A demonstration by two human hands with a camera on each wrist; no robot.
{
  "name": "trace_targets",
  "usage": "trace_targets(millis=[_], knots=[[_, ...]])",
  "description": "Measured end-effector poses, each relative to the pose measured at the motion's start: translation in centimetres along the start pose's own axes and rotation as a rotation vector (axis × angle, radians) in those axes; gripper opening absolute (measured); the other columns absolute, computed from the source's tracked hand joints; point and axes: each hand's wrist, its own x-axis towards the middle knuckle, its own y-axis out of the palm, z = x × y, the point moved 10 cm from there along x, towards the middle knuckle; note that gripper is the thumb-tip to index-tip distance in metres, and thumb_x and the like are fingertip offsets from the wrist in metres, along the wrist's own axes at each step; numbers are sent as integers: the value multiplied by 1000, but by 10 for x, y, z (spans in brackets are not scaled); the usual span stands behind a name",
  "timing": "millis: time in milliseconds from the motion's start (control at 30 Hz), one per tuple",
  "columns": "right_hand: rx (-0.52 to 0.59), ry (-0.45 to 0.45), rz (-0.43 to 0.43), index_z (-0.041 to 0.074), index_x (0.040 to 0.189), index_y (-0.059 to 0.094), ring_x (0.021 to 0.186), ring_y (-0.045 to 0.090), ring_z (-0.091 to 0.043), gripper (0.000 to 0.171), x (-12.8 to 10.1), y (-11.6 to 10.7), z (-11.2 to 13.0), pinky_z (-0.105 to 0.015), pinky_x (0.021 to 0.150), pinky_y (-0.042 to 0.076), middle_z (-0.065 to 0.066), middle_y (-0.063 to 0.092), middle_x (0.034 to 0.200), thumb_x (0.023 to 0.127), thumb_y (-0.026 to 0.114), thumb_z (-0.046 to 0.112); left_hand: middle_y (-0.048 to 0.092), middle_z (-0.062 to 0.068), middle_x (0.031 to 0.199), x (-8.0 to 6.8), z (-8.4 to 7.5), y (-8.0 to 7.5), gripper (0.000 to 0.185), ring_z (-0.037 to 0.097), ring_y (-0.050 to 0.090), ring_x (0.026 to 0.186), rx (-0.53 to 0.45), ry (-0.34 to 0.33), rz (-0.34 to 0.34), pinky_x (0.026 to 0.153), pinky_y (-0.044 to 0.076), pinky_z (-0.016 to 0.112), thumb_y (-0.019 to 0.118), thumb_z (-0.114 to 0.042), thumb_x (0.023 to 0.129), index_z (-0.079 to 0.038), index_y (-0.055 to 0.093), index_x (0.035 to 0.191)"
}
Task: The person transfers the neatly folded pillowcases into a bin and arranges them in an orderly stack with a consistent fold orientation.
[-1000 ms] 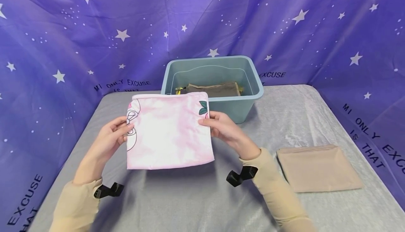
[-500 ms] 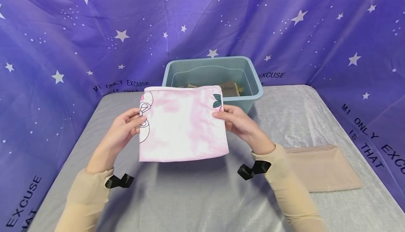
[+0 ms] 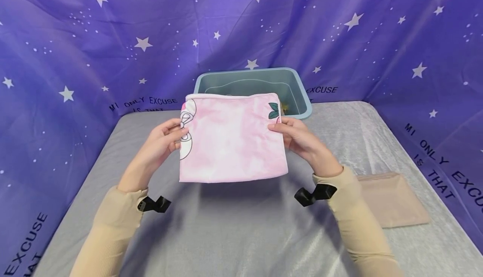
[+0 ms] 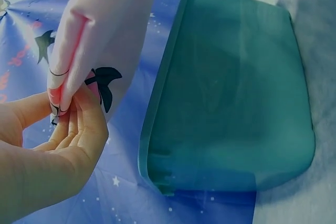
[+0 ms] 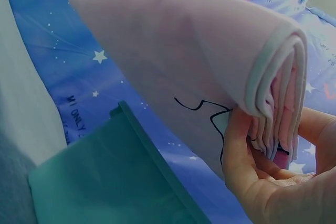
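Observation:
A pink and white folded cloth point(image 3: 234, 138) hangs between both hands in the head view, its faces turned toward the camera. Dark green leaves are printed near its right edge and black outlined shapes run down its left edge. My left hand point(image 3: 156, 145) pinches the left edge, thumb in front and fingers behind. The right hand point(image 3: 305, 145) pinches the opposite edge the same way. In the right wrist view the cloth point(image 5: 173, 40) shows several stacked layers at its end. Behind it stands a blue-green plastic bin point(image 3: 305, 98), its front wall and most of its inside hidden.
A folded beige-brown cloth point(image 3: 396, 201) lies at the right of the grey covered table point(image 3: 241, 235), partly behind the right sleeve. Purple star-printed curtain point(image 3: 211, 12) encloses the table at the back and sides. A small yellow bit shows inside the bin.
Both hands have carried the pink cloth to the right and upward in the view, toward the bin, and it now covers more of the bin. The grips look unchanged.

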Motion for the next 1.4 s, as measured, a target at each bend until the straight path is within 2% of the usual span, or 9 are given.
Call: trace_targets(millis=[300, 500, 667, 900, 1400], knots=[[0, -21, -16, 8, 90, 59, 70, 62, -11, 16, -1, -13, 14, -26, 63, 50, -1, 65, 79, 89, 44, 2, 57, -1, 81, 15, -6, 11, 18, 6, 50, 64, -12, -7, 3, 52, 40, 18, 52, 0, 87, -6, 50, 103], [48, -38, -13, 7, 89, 60, 71, 62, -11, 16, -3, -20, 25, -26, 63, 50, -3, 66, 79, 89, 45, 1, 55, -2, 74, 25, -11, 21, 15, 6, 42, 57, -57, -6, 14, 50, 37, 18, 51, 2, 87, -5, 49, 101], [67, -44, -10, 7, 89, 61, 72, 62, -12, 17, -3, -25, 33, -26, 63, 50, -3, 66, 80, 89, 45, 2, 57, 0, 73, 37, -16, 27, 15, 7, 45, 55, -101, -4, 12, 49, 39, 19, 48, 3, 87, -3, 48, 100], [110, -36, -8, 4, 85, 63, 70, 63, -13, 18, 3, -32, 45, -26, 61, 50, -5, 66, 78, 89, 46, 2, 57, 2, 80, 51, -21, 32, 17, 10, 55, 61, -92, -3, 15, 53, 46, 23, 49, 1, 87, -2, 47, 104], [191, -27, -40, 2, 86, 62, 65, 63, -14, 18, 18, -47, 64, -26, 57, 50, -6, 65, 75, 90, 44, 3, 59, 4, 81, 78, -34, 34, 20, 13, 59, 65, -44, -33, -62, 58, 48, 25, 51, -2, 87, -1, 48, 107]])
